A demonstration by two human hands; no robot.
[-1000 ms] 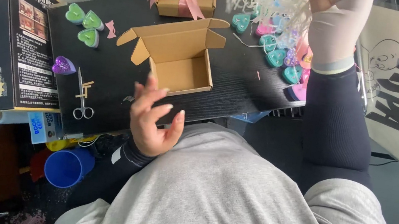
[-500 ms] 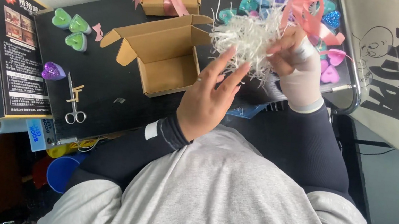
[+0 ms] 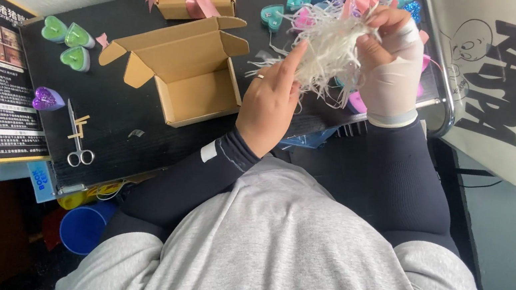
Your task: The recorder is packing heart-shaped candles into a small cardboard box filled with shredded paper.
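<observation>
A loose wad of white shredded paper strands (image 3: 329,47) hangs above the black tabletop (image 3: 139,128), between both hands; it has no clear long axis, its strands splaying mostly down and toward the left; the right hand (image 3: 390,63), in a pale wrap, is clamped on the wad's right side; the left hand (image 3: 271,100) touches its left edge with fingers straight and spread, not closed; just left stands an open brown cardboard box (image 3: 187,71), mouth upward, flaps out; small steel scissors (image 3: 78,140) lie well apart, tips pointing away.
</observation>
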